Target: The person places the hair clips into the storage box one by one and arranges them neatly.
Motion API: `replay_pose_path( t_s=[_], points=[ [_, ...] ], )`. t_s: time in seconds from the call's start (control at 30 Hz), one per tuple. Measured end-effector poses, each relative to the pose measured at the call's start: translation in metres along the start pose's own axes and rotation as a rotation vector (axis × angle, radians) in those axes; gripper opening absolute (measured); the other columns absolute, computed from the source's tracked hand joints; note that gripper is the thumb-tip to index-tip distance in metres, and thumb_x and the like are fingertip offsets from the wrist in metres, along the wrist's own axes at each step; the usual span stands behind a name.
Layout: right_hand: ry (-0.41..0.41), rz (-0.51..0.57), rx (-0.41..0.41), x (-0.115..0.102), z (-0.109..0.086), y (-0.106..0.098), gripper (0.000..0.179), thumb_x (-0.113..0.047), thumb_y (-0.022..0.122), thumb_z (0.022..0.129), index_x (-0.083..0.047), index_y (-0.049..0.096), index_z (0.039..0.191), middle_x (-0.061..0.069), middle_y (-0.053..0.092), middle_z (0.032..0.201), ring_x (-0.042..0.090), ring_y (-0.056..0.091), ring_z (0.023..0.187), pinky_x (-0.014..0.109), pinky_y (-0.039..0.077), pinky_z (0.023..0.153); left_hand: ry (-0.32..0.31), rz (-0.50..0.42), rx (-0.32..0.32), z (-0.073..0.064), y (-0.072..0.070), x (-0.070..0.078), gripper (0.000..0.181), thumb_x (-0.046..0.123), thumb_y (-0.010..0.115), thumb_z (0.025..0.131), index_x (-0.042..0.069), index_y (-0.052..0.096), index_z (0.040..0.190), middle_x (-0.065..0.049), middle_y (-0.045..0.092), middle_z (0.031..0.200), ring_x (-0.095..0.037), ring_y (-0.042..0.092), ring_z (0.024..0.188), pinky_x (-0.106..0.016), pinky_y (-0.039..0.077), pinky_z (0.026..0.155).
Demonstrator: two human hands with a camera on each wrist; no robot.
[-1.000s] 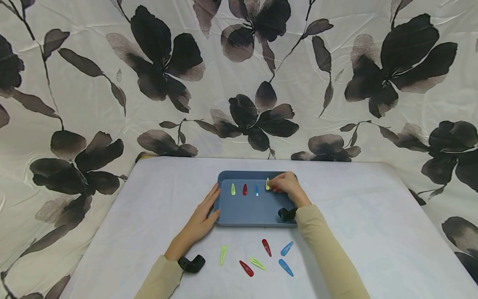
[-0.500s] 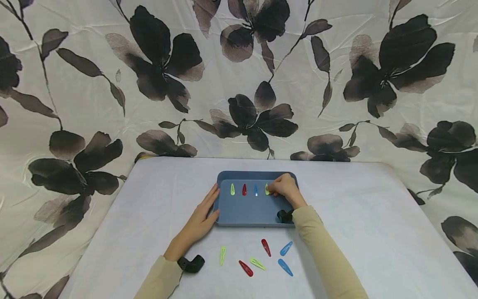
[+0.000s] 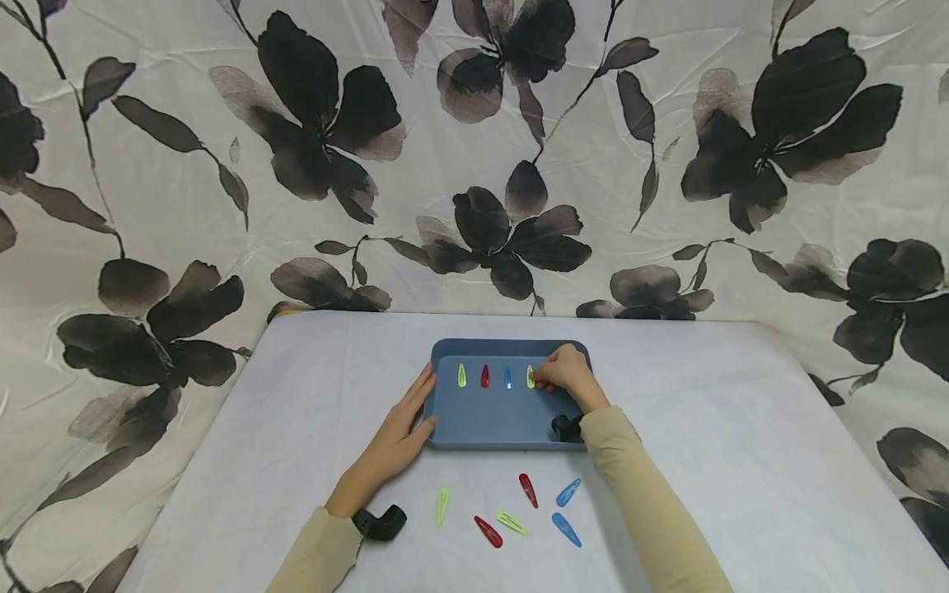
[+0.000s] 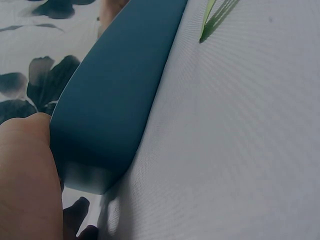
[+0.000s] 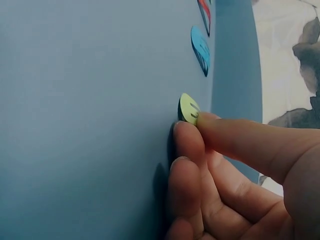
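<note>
My right hand (image 3: 567, 372) pinches a yellow-green snap hair clip (image 5: 187, 107) between thumb and index finger, at the right end of a row in the blue-grey tray (image 3: 482, 424). To its left in the head view lie a blue clip (image 3: 507, 378), a red clip (image 3: 485, 376) and another yellow-green clip (image 3: 462, 375), spaced apart and upright in line. Against the tray's left edge rests my left hand (image 3: 393, 436), fingers extended and thumb near the lower corner. The left wrist view shows only part of that hand beside the tray's outer wall (image 4: 110, 95).
On the white table (image 3: 296, 428), in front of the tray, several loose clips are scattered: yellow-green (image 3: 442, 507), red (image 3: 529, 491) and blue (image 3: 567, 530) among them. A floral cloth (image 3: 415, 165) hangs behind the table.
Over the last second my right hand has shifted slightly down and left with the yellow-green clip, bringing it level with the row. My left hand stays in place on the tray edge.
</note>
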State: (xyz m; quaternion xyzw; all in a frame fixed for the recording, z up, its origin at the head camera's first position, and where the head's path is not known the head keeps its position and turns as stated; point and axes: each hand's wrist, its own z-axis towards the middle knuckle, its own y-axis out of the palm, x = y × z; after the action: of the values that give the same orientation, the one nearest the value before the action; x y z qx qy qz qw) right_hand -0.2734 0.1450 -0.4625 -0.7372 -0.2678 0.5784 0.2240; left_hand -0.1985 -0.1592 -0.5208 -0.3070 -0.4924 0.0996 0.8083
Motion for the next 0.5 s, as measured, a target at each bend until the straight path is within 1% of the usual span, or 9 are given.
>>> replay_pose_path(
  t_s=[0.07, 0.2, 0.27, 0.33, 0.5],
  points=[
    [-0.003, -0.020, 0.001, 0.0016, 0.0009, -0.0003, 0.016, -0.011, 0.077, 0.082, -0.001, 0.076, 0.070, 0.004, 0.067, 0.058, 0.012, 0.060, 0.050, 0.024, 0.045, 0.055, 0.001, 0.002, -0.001, 0.0001, 0.0000, 0.0001, 0.066, 0.004, 0.054, 0.095, 0.002, 0.027, 0.156, -0.009, 0.016, 0.165, -0.021, 0.014, 0.151, -0.049, 0.018, 0.118],
    [0.003, -0.048, 0.003, 0.0032, 0.0014, -0.0007, 0.020, -0.015, 0.078, 0.081, -0.003, 0.075, 0.066, 0.002, 0.066, 0.057, 0.012, 0.060, 0.051, 0.023, 0.042, 0.057, 0.011, 0.002, 0.001, 0.0003, 0.0000, 0.0000, 0.066, 0.003, 0.054, 0.095, 0.002, 0.027, 0.156, -0.010, 0.016, 0.165, -0.022, 0.015, 0.151, -0.029, 0.013, 0.119],
    [0.010, -0.046, 0.001, 0.0032, 0.0011, -0.0010, 0.020, -0.015, 0.079, 0.081, -0.003, 0.074, 0.065, 0.002, 0.066, 0.056, 0.013, 0.060, 0.052, 0.024, 0.042, 0.058, 0.018, -0.001, 0.003, 0.0003, 0.0000, -0.0001, 0.067, 0.003, 0.054, 0.095, 0.001, 0.027, 0.156, -0.011, 0.016, 0.165, -0.023, 0.015, 0.151, -0.022, 0.011, 0.117],
    [0.013, -0.042, -0.002, 0.0032, 0.0008, -0.0011, 0.021, -0.015, 0.079, 0.082, -0.004, 0.073, 0.065, 0.002, 0.066, 0.056, 0.013, 0.060, 0.052, 0.024, 0.042, 0.058, 0.023, -0.005, 0.005, 0.0003, 0.0001, -0.0003, 0.067, 0.002, 0.054, 0.095, 0.001, 0.027, 0.156, -0.011, 0.016, 0.165, -0.023, 0.015, 0.151, -0.019, 0.010, 0.116],
    [-0.002, -0.001, -0.007, 0.0051, -0.0001, -0.0014, 0.021, -0.013, 0.079, 0.081, -0.003, 0.073, 0.064, 0.002, 0.066, 0.057, 0.013, 0.060, 0.052, 0.024, 0.043, 0.058, 0.023, -0.002, 0.006, 0.0003, 0.0009, -0.0009, 0.067, 0.002, 0.054, 0.095, 0.001, 0.026, 0.156, -0.011, 0.017, 0.165, -0.023, 0.015, 0.151, -0.020, 0.010, 0.116]
  ],
)
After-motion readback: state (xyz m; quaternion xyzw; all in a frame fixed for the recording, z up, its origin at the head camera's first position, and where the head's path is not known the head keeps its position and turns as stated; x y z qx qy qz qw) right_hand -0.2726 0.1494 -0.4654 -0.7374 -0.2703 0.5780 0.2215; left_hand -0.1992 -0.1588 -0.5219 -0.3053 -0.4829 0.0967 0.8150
